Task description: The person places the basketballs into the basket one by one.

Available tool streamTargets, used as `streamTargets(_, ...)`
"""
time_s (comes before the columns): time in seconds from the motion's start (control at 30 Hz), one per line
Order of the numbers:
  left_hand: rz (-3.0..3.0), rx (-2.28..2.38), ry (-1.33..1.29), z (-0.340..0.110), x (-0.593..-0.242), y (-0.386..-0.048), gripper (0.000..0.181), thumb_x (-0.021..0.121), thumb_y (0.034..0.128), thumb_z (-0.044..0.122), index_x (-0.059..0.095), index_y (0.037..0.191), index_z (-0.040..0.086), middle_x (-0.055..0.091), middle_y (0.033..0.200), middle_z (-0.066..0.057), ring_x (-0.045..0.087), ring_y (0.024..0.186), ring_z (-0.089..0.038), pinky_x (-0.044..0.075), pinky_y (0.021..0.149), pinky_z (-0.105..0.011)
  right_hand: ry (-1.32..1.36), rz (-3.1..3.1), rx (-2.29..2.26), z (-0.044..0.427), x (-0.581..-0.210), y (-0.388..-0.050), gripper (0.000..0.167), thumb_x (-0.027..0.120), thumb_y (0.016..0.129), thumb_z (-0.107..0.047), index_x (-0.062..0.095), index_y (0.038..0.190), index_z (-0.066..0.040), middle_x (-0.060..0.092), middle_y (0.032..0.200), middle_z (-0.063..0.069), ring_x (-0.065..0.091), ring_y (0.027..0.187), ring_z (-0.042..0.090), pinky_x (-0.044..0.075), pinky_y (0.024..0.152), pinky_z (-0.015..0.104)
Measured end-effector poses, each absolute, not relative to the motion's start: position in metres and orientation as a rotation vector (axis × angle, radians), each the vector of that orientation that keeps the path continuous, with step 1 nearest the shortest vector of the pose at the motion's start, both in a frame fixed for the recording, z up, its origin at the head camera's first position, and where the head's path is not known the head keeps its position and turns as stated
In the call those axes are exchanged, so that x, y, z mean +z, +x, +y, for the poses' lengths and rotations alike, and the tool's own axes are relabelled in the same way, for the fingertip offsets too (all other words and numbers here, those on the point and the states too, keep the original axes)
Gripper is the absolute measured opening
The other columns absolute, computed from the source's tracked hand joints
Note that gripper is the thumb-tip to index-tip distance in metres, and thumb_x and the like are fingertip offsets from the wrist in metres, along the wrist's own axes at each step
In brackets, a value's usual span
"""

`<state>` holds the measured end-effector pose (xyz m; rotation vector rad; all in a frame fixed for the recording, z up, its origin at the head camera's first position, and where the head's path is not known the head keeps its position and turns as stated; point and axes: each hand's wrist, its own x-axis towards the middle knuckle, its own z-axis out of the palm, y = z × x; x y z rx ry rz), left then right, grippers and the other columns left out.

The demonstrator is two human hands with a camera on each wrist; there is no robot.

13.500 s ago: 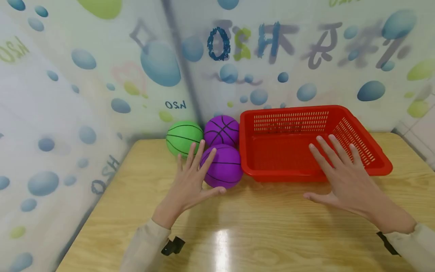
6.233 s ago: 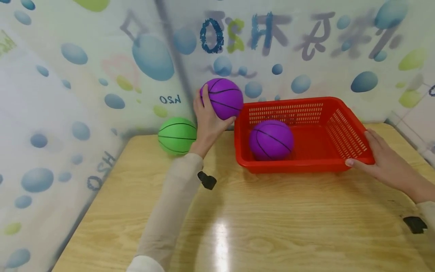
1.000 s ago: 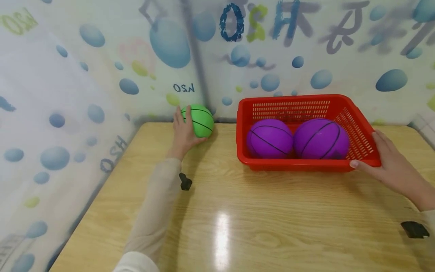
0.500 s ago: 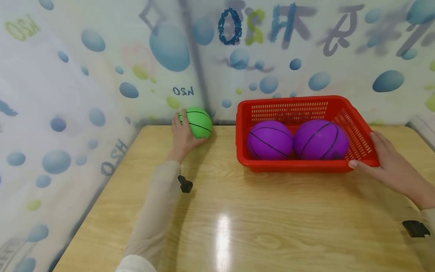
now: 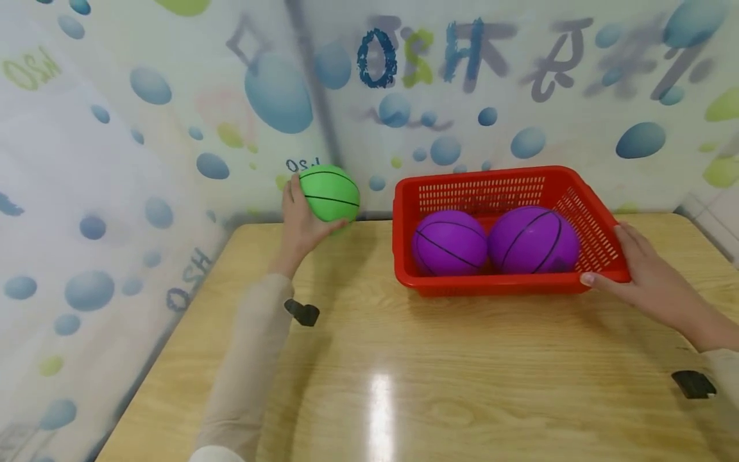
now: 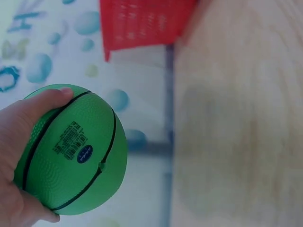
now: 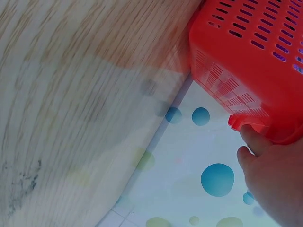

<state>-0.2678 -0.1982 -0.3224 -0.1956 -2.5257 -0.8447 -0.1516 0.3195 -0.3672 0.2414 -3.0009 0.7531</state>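
My left hand (image 5: 300, 228) grips a green ball (image 5: 330, 194) with black lines, held up above the table's back edge, left of the basket. In the left wrist view the thumb and fingers span the green ball (image 6: 75, 151), whose printed label shows. Two purple balls, one on the left (image 5: 450, 244) and one on the right (image 5: 532, 240), lie side by side in the red basket (image 5: 496, 283). At the basket's right end my right hand (image 5: 658, 289) holds the rim, thumb at the front corner; in the right wrist view its fingers touch the red basket (image 7: 265, 61).
The wooden table (image 5: 462, 385) stands against a wall (image 5: 358, 135) patterned with blue and green spots and letters. A second wall runs along its left side. The basket sits near the table's back edge. A bright reflection lies on the table's front middle.
Since half a second ago the green ball has risen off the table in my left hand. Earlier, both purple balls went from beside the basket into it, and my right hand took hold of its rim.
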Motion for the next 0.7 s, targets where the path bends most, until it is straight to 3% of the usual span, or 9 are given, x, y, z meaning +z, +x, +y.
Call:
streamTargets(0.27,-2.479,-0.923,-0.383,-0.162,-0.280,-0.256,0.121,0.084,0.0612,0.045,0.007,0.148,0.012,0.018,0.147,-0.013,0.029,0.128,-0.029,0.036,0.097,-0.046,0.256,-2.985,0.774,0.319,-0.367,-0.151,0.103,0.063,0.085,-0.043,-0.008,0.147,0.000,-0.007,0.149,0.029,0.010,0.128,0.056,0.023,0.083,0.075)
streamTargets(0.7,-2.434,-1.008,-0.571,-0.106,-0.258,-0.261,0.117,0.085,0.0624,0.041,0.009,0.147,0.010,0.021,0.145,-0.011,0.029,0.128,-0.021,0.037,0.097,-0.037,0.251,-2.980,0.745,0.318,-0.368,-0.150,0.104,0.064,0.085,-0.044,-0.006,0.147,0.001,-0.003,0.148,0.032,0.019,0.122,0.057,0.025,0.083,0.074)
